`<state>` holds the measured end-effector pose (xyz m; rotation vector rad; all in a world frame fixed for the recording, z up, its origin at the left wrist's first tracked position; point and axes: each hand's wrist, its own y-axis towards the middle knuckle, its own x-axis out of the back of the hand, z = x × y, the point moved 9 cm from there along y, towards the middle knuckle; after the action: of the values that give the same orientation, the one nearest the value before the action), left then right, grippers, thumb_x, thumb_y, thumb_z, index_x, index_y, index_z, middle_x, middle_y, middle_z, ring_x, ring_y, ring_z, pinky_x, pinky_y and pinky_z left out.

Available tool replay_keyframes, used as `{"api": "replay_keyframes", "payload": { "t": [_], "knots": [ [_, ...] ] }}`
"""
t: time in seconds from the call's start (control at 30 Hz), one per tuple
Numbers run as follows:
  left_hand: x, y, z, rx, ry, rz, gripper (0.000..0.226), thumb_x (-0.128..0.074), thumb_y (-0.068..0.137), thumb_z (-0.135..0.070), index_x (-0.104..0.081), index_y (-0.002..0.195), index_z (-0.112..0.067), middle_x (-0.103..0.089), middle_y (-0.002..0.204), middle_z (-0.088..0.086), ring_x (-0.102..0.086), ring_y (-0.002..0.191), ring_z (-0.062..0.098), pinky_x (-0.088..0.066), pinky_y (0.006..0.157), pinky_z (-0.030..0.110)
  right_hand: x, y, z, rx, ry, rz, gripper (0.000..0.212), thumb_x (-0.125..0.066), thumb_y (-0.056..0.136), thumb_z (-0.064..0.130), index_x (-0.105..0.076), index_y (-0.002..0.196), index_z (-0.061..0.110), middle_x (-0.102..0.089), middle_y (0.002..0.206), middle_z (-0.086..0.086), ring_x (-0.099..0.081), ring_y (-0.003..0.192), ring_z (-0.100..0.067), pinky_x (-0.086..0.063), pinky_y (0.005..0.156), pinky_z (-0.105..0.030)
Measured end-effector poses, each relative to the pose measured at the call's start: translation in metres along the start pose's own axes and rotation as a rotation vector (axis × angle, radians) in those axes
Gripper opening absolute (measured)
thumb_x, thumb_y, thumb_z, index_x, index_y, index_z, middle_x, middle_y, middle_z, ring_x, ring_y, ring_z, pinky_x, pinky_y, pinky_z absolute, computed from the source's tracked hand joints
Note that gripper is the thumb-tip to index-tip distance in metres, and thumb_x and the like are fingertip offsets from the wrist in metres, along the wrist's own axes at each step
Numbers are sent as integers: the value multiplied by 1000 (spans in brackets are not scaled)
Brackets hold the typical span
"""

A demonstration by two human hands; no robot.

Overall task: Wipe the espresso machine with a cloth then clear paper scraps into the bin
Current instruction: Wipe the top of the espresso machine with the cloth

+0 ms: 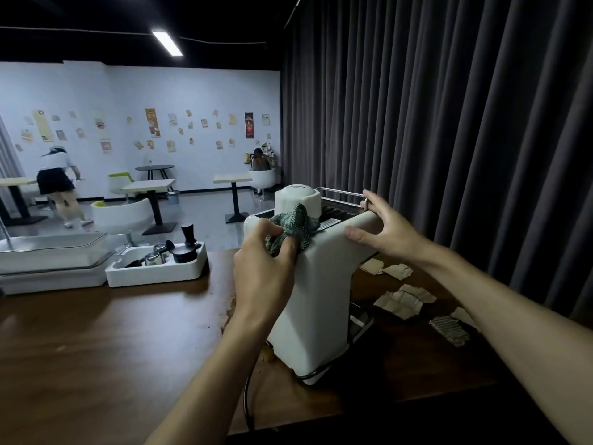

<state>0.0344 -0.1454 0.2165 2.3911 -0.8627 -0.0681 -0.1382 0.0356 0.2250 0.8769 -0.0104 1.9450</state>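
Observation:
A white espresso machine (pixel 321 284) stands on the brown wooden counter (pixel 112 332), its back towards me. My left hand (pixel 263 268) grips a crumpled green cloth (pixel 293 228) and presses it on the machine's top rear edge. My right hand (pixel 385 226) rests on the machine's top right side, thumb along the edge and fingers up by the metal rail (pixel 340 191). A white upturned cup (pixel 297 200) sits on top, just behind the cloth. Several torn paper and cardboard scraps (pixel 404 300) lie on the counter to the right of the machine.
A white tray (pixel 154 274) with a tamper and metal parts sits left of the machine, beside a clear-lidded white case (pixel 51 255). A black power cord (pixel 248 399) runs off the counter's near edge. Dark curtains hang at right. Café tables, chairs and people stand behind.

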Motion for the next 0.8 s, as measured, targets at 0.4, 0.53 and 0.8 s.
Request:
{"api": "replay_keyframes", "payload": {
  "t": [0.4, 0.53, 0.8],
  "knots": [
    [47, 19, 2, -43, 62, 18, 20, -67, 94, -18, -56, 80, -27, -64, 78, 1, -54, 61, 18, -43, 53, 33, 1, -40, 23, 195, -6, -129, 103, -83, 74, 29, -15, 151, 39, -55, 133, 10, -38, 132, -11, -28, 114, -47],
    [42, -9, -7, -79, 68, -54, 20, -68, 90, -11, -56, 81, -25, -62, 75, -1, -59, 52, 13, -49, 43, 28, -4, -39, 17, 153, 35, -134, 101, -85, 73, 22, -23, 152, 33, -42, 149, 0, -36, 137, -12, -31, 115, -42],
    [38, -2, 1, -140, 102, -138, 36, -66, 84, 1, -49, 84, -31, -60, 84, -15, -57, 74, 24, -55, 67, 41, -9, -48, 34, 136, 120, -86, 79, -67, 81, 8, -32, 148, 32, -48, 140, 8, -40, 132, -13, -39, 108, -42]
  ]
}}
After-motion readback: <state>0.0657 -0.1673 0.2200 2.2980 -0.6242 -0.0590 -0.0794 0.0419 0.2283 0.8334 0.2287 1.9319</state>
